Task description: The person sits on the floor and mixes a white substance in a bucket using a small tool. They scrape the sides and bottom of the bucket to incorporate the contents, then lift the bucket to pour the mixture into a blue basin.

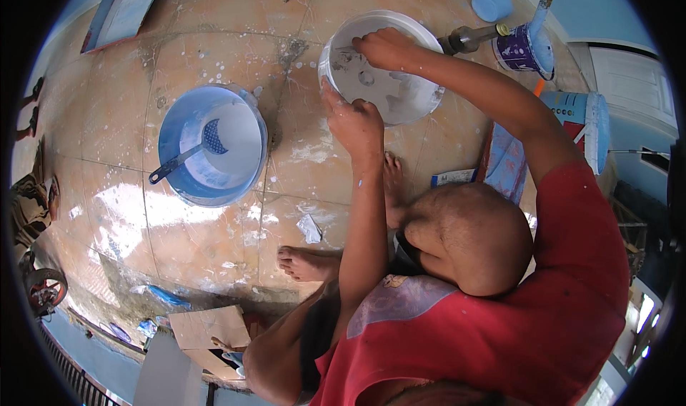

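Note:
A white bucket [327,54] stands before me, its inside smeared grey-white with darker flecks on the bottom. At its near left rim, my left hand [355,124] grips the edge. My right hand [386,49] reaches over the far side into the bucket with its fingers closed; whatever they hold, if anything, is hidden. To the left is a blue bucket [171,131] with whitish liquid inside. A blue slotted spoon [214,137] lies across it, its dark handle resting over the near left rim.
Past the white bucket lie a dark bottle-shaped thing [468,39] and a purple paint pail [513,49] with a pole in it. A pale blue tray [121,13] lies far left. A crumpled white scrap [309,229] sits near my foot, and a cardboard box [207,327] lower left.

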Demonstrator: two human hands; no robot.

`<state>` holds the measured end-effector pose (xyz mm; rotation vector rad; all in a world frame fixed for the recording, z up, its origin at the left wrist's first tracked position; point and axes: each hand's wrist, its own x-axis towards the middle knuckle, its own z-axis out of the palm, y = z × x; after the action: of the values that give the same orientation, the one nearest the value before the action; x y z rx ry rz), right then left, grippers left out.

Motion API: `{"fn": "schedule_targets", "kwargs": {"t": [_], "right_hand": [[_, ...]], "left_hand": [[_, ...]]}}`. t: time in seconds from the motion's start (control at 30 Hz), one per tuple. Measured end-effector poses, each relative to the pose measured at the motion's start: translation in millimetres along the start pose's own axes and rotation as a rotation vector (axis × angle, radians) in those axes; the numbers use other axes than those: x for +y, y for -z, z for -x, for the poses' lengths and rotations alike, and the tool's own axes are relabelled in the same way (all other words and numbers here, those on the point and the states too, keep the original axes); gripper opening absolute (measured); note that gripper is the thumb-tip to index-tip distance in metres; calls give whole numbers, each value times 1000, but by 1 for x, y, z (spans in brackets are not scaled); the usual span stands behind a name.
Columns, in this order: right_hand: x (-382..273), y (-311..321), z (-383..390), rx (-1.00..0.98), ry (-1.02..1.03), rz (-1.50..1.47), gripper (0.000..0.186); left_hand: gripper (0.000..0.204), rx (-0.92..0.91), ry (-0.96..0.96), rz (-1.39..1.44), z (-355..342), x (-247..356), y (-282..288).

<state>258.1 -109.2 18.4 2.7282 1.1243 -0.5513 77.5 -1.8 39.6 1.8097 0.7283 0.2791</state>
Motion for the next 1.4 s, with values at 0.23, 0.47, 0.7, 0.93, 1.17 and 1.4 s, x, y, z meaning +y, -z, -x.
{"fn": "schedule_targets", "kwargs": {"t": [0.23,0.47,0.7,0.93,1.17,1.4], "right_hand": [[2,-59,9,-118,-330,-462,35],[-13,-37,0,59,-294,-316,30],[-40,-16,28,-152,-152,-178,27],[-33,13,46,82,-325,-182,25],[-82,-9,65,-25,-239,-269,27],[-58,16,62,143,-499,-300,29]], "left_hand": [[73,102,-85,-36,-1,-1,-9],[72,32,-34,-30,1,5,3],[74,61,-41,83,9,-7,1],[81,88,-56,145,60,-21,5],[85,90,107,352,76,-24,4],[90,26,264,391,90,-4,9]]}}
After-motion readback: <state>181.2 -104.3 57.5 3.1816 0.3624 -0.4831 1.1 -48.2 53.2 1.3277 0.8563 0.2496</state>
